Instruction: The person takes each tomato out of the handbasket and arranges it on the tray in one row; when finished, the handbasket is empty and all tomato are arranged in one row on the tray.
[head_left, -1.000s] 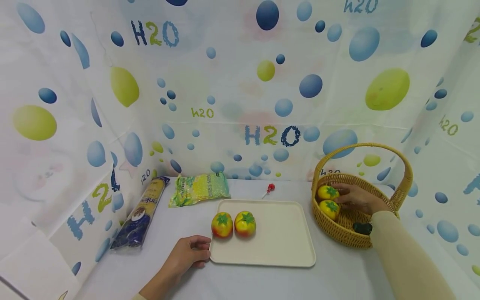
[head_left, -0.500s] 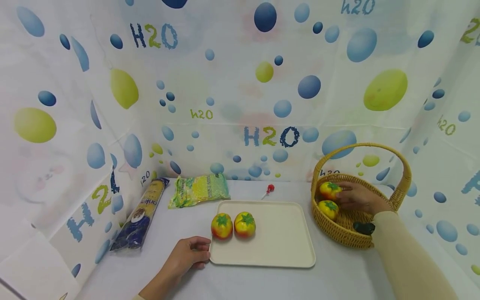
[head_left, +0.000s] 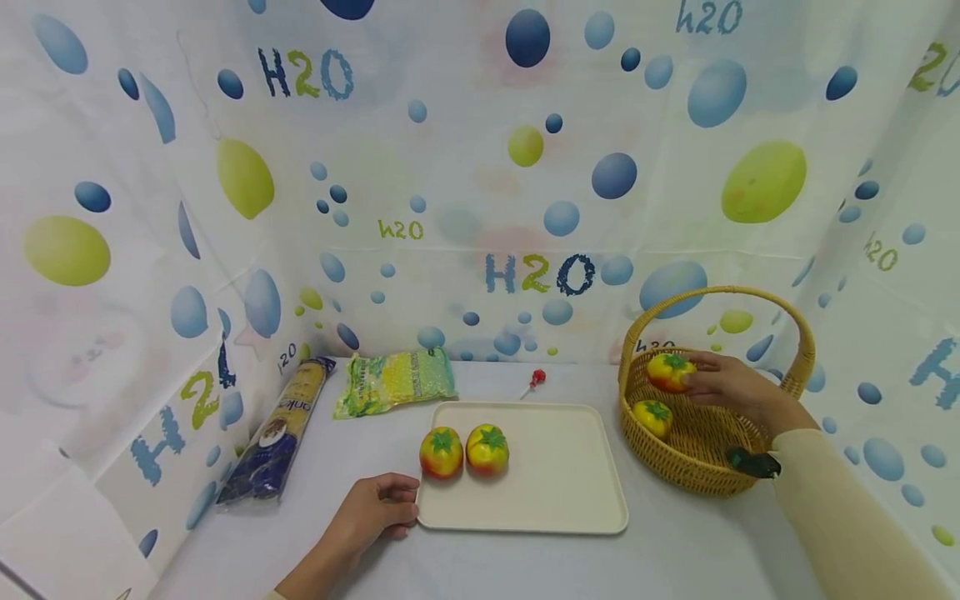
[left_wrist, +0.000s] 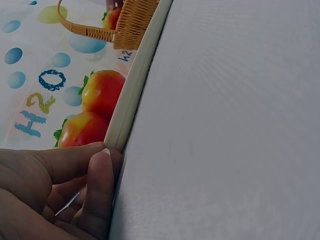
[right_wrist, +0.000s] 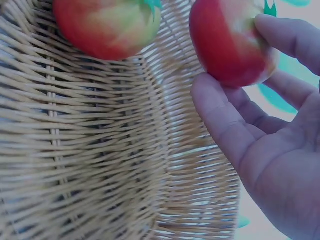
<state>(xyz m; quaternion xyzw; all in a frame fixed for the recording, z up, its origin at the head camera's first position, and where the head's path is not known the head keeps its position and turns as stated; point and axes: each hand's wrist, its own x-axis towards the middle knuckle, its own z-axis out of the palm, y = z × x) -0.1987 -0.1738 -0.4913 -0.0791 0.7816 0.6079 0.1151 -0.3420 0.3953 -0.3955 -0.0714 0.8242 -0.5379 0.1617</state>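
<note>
My right hand (head_left: pixel 729 385) grips a yellow-red tomato (head_left: pixel 670 372) with a green star-shaped top, raised inside the wicker basket (head_left: pixel 701 477). In the right wrist view the thumb and fingers hold the tomato (right_wrist: pixel 232 45) from its sides, above the woven floor. A second tomato (head_left: pixel 652 419) lies lower, against the basket's left wall. At the left, my left hand (head_left: pixel 375 510) pinches the near left edge of a cream tray (head_left: pixel 558 475). Two similar tomatoes, one (head_left: pixel 441 453) beside the other (head_left: pixel 487 450), sit on the tray's left part.
The basket's tall handle (head_left: pixel 723 290) arches over the right hand's side. Behind the tray lie a green-yellow packet (head_left: pixel 397 381) and a red lollipop (head_left: pixel 537 378). A long blue-and-gold noodle packet (head_left: pixel 279 433) lies at the left by the patterned curtain (head_left: pixel 450 167).
My right hand has taken hold of the rear tomato in the basket and lifted it up and slightly right. The left hand stays at the tray's edge.
</note>
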